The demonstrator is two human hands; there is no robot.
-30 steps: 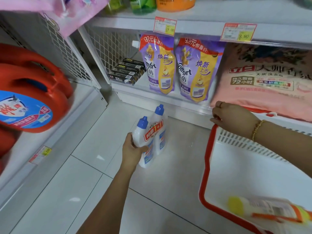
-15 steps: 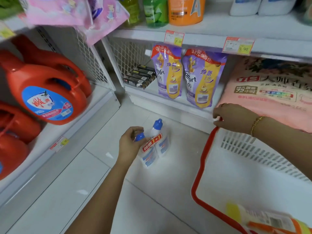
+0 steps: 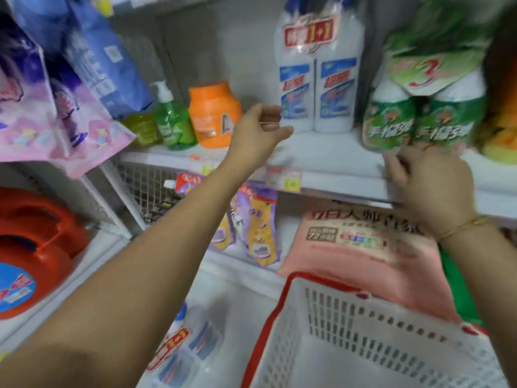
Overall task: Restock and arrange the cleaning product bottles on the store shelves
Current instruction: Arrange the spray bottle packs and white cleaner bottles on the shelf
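A twin pack of white bottles with blue caps and a red "1+1" band lies on the floor at the bottom left, apart from both hands. A matching white twin pack stands on the middle shelf. My left hand is raised just left of that shelved pack, fingers loosely curled, holding nothing. My right hand hovers at the shelf's front edge below a green twin pack, fingers apart and empty.
An orange jar and a green pump bottle stand left on the shelf. Purple refill pouches and a pink bag fill the lower shelf. A white basket with a red rim sits at bottom right. Red jugs at left.
My left hand let go of the twin pack on the floor and rose to the middle shelf. My right hand left the basket rim and lifted to the shelf edge. The view tilted up.
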